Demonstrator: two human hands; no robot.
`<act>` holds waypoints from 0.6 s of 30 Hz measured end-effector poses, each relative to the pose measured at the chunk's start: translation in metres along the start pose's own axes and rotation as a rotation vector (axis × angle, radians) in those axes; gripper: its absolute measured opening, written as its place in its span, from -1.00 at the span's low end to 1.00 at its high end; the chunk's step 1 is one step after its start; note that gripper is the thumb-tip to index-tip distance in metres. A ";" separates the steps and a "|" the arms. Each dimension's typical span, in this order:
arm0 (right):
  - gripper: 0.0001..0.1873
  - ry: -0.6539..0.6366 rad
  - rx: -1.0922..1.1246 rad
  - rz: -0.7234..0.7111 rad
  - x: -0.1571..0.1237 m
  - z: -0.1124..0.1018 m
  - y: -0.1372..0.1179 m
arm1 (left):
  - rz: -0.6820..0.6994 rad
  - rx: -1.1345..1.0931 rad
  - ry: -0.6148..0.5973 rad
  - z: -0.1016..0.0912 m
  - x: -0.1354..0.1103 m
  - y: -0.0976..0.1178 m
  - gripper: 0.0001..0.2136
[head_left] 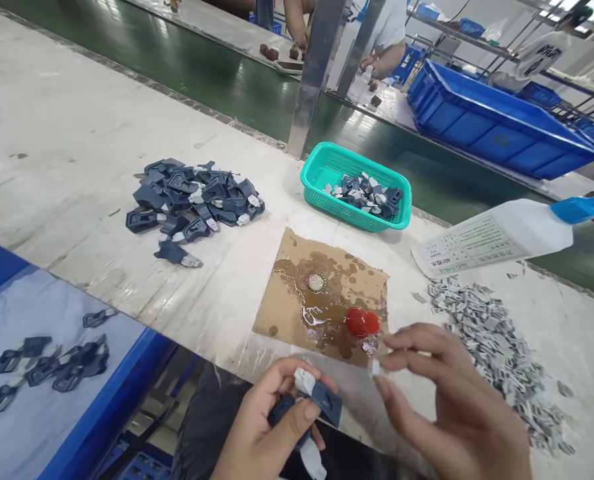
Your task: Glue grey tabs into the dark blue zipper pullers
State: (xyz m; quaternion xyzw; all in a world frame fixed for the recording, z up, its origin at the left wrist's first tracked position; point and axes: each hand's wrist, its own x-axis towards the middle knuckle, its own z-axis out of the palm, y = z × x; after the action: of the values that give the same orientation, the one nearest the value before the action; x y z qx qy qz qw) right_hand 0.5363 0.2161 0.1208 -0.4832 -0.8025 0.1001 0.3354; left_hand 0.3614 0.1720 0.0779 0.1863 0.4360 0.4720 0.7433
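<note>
Two hands at work above the near edge of a table [217, 287]. The left hand [264, 427] has its grip closed around dark blue-grey parts [329, 403] with pale ends, the thumb pressing across them; whether these are one joined piece or two cannot be told. The right hand [457, 400] forms a narrow pinch, thumb against fingertips, on a small whitish piece [375, 368], apart from the left hand's load and near the close edge of the cardboard [281, 300]. On that wet, shining sheet lie a red object [363, 323] and a small round disc [315, 283]. To the right spreads a heap of small grey pieces [494, 340], with a white bottle [491, 240] beyond it; a green basket [337, 200] and a pile of dark parts [191, 193] occupy the far side.

Sound handling, as judged here: the left grip should stay firm and still, leaving the pale upper end uncovered. The small piece is best pinched lightly by its edges, its faces kept free, since a hard squeeze could flip it. Fingertips should stay clear of the wet patch, which could make them slippery or sticky.
</note>
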 end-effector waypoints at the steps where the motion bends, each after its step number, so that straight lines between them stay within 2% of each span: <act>1: -0.90 -0.009 0.044 -0.011 -0.002 0.003 -0.005 | 0.007 0.008 0.020 0.001 -0.001 0.001 -0.82; 9: -0.90 0.024 0.181 -0.014 -0.009 0.027 -0.019 | 0.058 0.039 0.068 0.006 -0.004 0.006 -0.88; 14: -0.86 -0.038 0.186 -0.025 -0.010 0.025 -0.018 | 0.115 0.050 0.070 0.005 -0.005 0.004 -0.91; 18: -0.83 -0.076 0.287 0.001 -0.011 0.021 -0.016 | 0.171 0.110 0.073 0.003 -0.007 0.000 -0.92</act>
State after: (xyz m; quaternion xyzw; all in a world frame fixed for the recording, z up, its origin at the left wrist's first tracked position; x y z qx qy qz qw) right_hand 0.5150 0.2015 0.1079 -0.4264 -0.7920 0.2320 0.3703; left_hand 0.3623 0.1668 0.0826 0.2459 0.4704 0.5155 0.6727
